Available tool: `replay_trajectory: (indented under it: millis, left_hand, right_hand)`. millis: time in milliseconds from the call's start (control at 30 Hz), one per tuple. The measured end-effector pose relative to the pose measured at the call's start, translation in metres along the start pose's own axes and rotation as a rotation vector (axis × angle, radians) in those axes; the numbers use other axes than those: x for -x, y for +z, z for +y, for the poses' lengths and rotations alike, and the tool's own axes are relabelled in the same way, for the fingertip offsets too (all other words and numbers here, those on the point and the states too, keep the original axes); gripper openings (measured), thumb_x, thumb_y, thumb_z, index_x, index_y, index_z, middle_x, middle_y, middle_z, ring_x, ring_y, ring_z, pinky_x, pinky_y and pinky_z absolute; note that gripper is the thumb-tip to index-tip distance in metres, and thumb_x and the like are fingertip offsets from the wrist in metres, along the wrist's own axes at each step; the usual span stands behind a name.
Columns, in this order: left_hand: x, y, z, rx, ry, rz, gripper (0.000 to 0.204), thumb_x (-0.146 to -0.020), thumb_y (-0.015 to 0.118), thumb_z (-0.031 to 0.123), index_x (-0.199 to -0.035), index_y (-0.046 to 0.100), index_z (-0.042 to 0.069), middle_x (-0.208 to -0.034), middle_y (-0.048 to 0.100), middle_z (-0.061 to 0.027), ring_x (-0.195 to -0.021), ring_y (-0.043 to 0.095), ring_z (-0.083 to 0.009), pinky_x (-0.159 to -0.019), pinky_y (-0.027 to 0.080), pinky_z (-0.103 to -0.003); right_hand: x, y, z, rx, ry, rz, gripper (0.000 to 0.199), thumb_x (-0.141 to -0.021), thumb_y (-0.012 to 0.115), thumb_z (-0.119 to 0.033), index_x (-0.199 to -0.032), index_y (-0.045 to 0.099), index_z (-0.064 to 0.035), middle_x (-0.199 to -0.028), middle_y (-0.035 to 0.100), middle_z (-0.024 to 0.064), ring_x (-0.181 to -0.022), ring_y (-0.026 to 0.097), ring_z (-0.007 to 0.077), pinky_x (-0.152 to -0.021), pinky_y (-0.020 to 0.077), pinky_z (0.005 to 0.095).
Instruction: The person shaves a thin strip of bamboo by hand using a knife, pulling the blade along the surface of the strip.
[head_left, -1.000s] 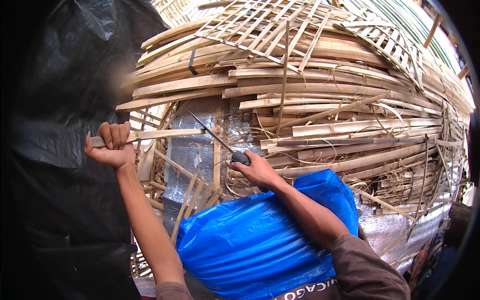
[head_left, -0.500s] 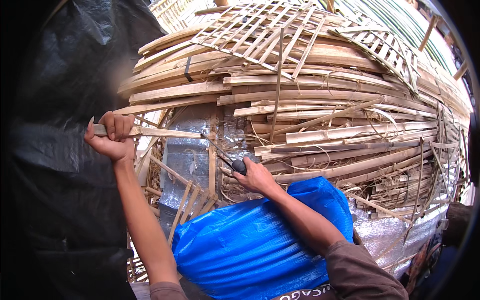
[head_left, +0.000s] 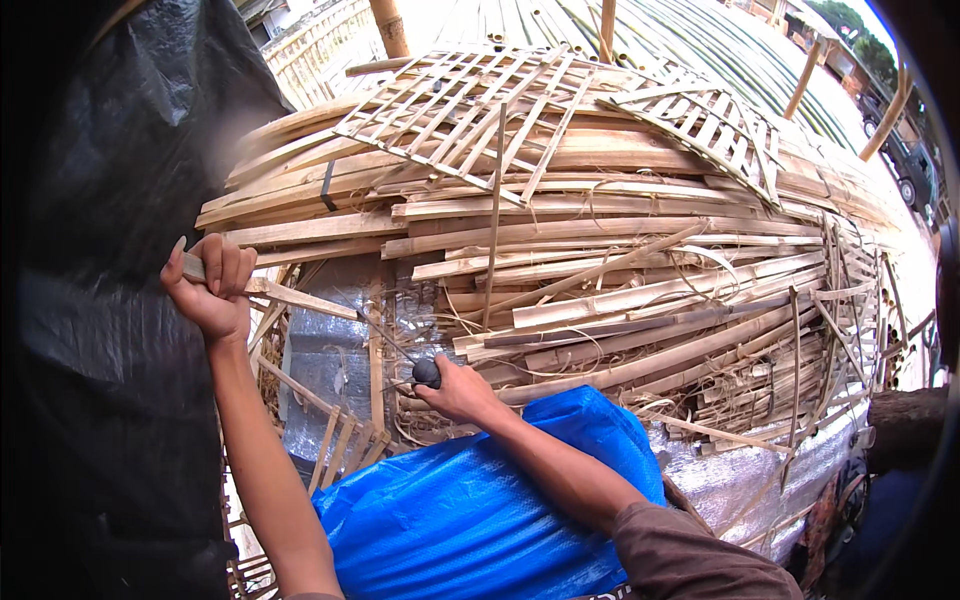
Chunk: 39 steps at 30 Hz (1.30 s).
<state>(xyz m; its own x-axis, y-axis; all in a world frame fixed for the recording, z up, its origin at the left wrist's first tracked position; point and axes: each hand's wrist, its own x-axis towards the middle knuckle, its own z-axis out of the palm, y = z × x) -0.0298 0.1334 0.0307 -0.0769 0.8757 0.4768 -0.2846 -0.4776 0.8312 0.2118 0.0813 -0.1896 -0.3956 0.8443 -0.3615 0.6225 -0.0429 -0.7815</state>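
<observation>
My left hand [head_left: 212, 290], at the left, is closed round a pale split-bamboo strip [head_left: 300, 298]. From my fist the strip slopes gently down to the right. My right hand [head_left: 458, 390] grips a knife by its dark, rounded handle [head_left: 427, 373]. The thin dark blade [head_left: 388, 338] slants up and left, its tip region at the strip's right end; whether it is cutting into the wood I cannot tell. Below my right forearm, a blue plastic sheet [head_left: 470, 510] covers my lap.
Stacked bamboo slats [head_left: 600, 235] fill the middle, with lattice panels [head_left: 460, 120] lying on top. An upright thin stick [head_left: 495, 220] stands in front of them. Black sheeting [head_left: 120, 350] hangs at the left. Silvery foil sheet [head_left: 325, 370] lies under the work. A vehicle [head_left: 910, 165] stands far right.
The strip has gone from nearly level to sloping down at its right end, with the knife still at that end. The whole view has shifted, showing more of the far background.
</observation>
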Motion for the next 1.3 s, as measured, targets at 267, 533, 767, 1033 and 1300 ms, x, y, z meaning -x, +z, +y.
replay_trajectory:
  millis: [267,533,767,1033,1300]
  left_hand:
    - [-0.004,-0.005,-0.002,0.011,-0.019,0.017,0.058,-0.089,0.044,0.057,-0.052,0.025,0.016,-0.043,0.017,0.005,-0.039,0.01,-0.0082,-0.043,0.011,-0.029]
    - [-0.004,-0.01,-0.001,0.009,0.006,0.021,0.059,-0.09,0.043,0.057,-0.052,0.024,0.016,-0.044,0.017,0.0053,-0.04,0.011,-0.0071,-0.043,0.009,-0.029]
    - [0.004,-0.02,0.002,0.037,0.034,0.054,0.056,-0.091,0.043,0.054,-0.053,0.025,0.017,-0.044,0.017,0.0054,-0.04,0.011,-0.0073,-0.044,0.01,-0.028]
    - [0.015,-0.027,0.008,0.067,0.034,0.076,0.056,-0.092,0.042,0.051,-0.052,0.025,0.017,-0.044,0.017,0.0053,-0.04,0.011,-0.0073,-0.045,0.011,-0.029]
    - [0.018,-0.033,0.013,0.072,0.041,0.059,0.055,-0.092,0.042,0.05,-0.052,0.026,0.016,-0.043,0.017,0.005,-0.04,0.011,-0.0075,-0.044,0.011,-0.029]
  right_hand:
    - [0.007,-0.004,-0.01,-0.083,-0.065,0.04,0.054,-0.086,0.063,-0.048,-0.111,0.052,-0.0006,-0.096,0.066,0.0302,-0.093,0.063,0.048,-0.081,0.0483,0.0543]
    - [0.022,-0.016,-0.026,-0.153,-0.116,0.041,0.05,-0.086,0.064,-0.044,-0.111,0.052,-0.0032,-0.093,0.066,0.0303,-0.091,0.063,0.0481,-0.08,0.0488,0.0529]
    - [0.006,0.008,0.006,-0.003,-0.037,0.044,0.054,-0.086,0.062,-0.044,-0.116,0.048,-0.0008,-0.096,0.065,0.0324,-0.093,0.062,0.0496,-0.082,0.0491,0.0553]
    - [0.003,0.006,0.003,0.056,-0.034,0.045,0.057,-0.085,0.064,-0.046,-0.117,0.048,-0.0005,-0.096,0.066,0.0312,-0.092,0.064,0.0481,-0.082,0.0503,0.0542]
    - [0.002,0.006,0.002,0.073,-0.06,0.036,0.059,-0.084,0.066,-0.046,-0.115,0.048,0.0012,-0.094,0.066,0.0313,-0.091,0.064,0.0485,-0.08,0.0505,0.0542]
